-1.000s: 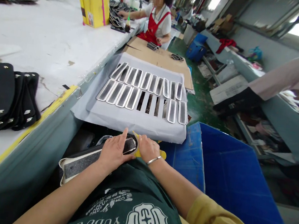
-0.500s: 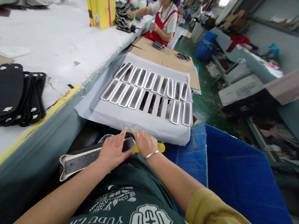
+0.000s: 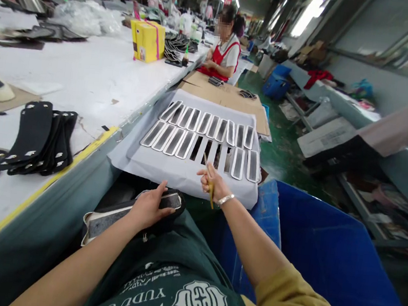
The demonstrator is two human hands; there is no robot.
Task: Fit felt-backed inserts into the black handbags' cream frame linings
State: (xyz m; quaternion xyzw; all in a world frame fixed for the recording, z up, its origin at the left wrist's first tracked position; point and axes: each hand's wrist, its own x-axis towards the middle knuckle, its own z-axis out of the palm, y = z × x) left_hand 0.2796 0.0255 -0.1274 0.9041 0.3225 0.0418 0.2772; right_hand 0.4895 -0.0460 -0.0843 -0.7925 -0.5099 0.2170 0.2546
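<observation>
In my lap lies a long dark piece with a grey strip (image 3: 102,223) edged in white. My left hand (image 3: 149,208) is laid over it and grips it, thumb and index finger apart near its far end. My right hand (image 3: 216,181) is raised just off the near edge of a white sheet (image 3: 186,178). It is closed around a thin yellow tool (image 3: 211,188) whose narrow tip points forward; its exact kind is unclear. Rows of grey strips with white borders (image 3: 153,134) lie on the sheet, with several slots bare between them.
Left, a white worktable (image 3: 98,77) bears black leather pieces with snaps (image 3: 33,133) and a yellow box (image 3: 147,42). Blue bins (image 3: 330,236) stand at my right. A co-worker in a red apron (image 3: 220,54) sits beyond the cardboard (image 3: 211,87).
My right hand has moved away from the dark piece, forward and right, carrying the yellow tool. My left hand stays on the piece. The co-worker's outstretched arm has drawn back.
</observation>
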